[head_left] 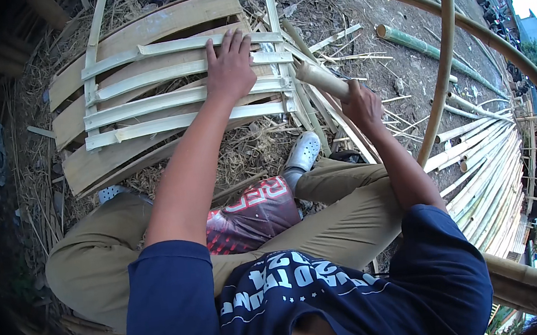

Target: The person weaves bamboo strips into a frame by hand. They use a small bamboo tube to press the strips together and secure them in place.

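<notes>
My left hand (231, 69) lies palm down with fingers spread across the upper bamboo slats of a slatted frame (174, 99). Pale split slats run crosswise between two side strips, the right strip (283, 66) being partly wrapped in something whitish. Wrapped round a short, thick, round wooden club (323, 80), my right hand (362, 105) is just right of that strip. The club's blunt end points toward the frame's right edge, and I cannot tell whether it touches. Under the frame are wide, curved wooden boards (153, 27) with gaps between them.
Loose bamboo splints (343, 122) lie right of the frame. Many split bamboo lengths (481, 176) are stacked farther right, near a green bamboo pole (427, 50). A curved pole (448, 61) rises at the right. My shoe (303, 151) is close below the frame. Shavings cover the ground.
</notes>
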